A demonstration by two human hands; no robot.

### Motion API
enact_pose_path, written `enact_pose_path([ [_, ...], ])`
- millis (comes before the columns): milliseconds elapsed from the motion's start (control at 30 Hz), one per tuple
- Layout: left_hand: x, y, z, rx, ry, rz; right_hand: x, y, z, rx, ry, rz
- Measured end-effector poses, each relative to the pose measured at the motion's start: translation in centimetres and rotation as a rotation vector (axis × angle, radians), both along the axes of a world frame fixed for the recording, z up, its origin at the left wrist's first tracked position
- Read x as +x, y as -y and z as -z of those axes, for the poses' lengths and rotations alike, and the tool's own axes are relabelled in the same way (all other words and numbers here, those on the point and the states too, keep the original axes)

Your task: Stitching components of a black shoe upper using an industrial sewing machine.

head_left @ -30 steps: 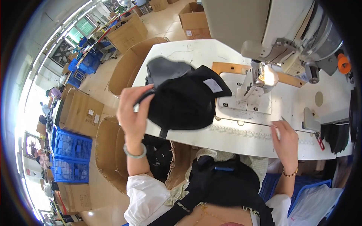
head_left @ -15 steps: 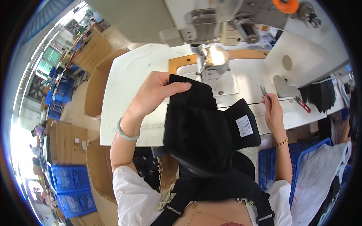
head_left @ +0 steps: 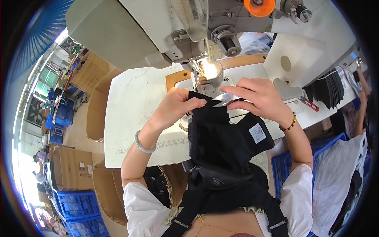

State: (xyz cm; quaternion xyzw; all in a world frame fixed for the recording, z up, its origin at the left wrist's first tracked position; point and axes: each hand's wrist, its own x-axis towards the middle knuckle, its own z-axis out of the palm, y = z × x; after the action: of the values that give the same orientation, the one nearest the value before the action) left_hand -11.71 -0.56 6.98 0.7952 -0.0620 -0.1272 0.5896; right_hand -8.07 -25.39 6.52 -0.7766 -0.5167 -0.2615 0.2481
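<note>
My left hand [head_left: 173,110] pinches the top edge of a black fabric piece [head_left: 213,136] between thumb and fingers. The fabric hangs down over the table's front edge toward my black apron, and a flap with a white label [head_left: 257,133] sticks out at its right. In my right hand [head_left: 262,98] is a pair of small thread snips [head_left: 222,100], its silvery blades right at the fabric's top edge beside my left thumb. Whether a thread lies between the blades is too small to tell. Just beyond both hands is the lit needle area of a sewing machine [head_left: 177,49].
A red-handled tool [head_left: 310,104] lies on the white table [head_left: 132,98] at the right, near a stack of black fabric pieces [head_left: 329,91]. A blue crate [head_left: 279,173] stands below right. Cardboard boxes [head_left: 71,168] and blue crates [head_left: 79,203] fill the left.
My right hand has brought the snips from the right side of the table to the fabric's top edge. My left hand keeps its pinch, with the fabric shifted slightly right and down in view.
</note>
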Motion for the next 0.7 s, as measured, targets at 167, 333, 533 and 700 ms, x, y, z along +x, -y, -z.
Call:
enact_pose_path([
  [167, 0.2, -0.5, -0.2, 0.04, -0.012, 0.032, 0.9, -1.1, 0.3, -0.004, 0.096, -0.037],
  [333, 0.4, -0.7, 0.3, 0.026, 0.02, 0.05, 1.4, -1.3, 0.4, -0.026, 0.145, -0.049],
  [533, 0.1, -0.4, 0.1, 0.025, 0.045, 0.007, 1.1, -1.2, 0.1, -0.044, 0.15, -0.038],
  [700, -0.1, -0.2, 0.1, -0.041, 0.048, 0.006, 0.9, -0.9, -0.2, -0.078, 0.075, -0.039],
])
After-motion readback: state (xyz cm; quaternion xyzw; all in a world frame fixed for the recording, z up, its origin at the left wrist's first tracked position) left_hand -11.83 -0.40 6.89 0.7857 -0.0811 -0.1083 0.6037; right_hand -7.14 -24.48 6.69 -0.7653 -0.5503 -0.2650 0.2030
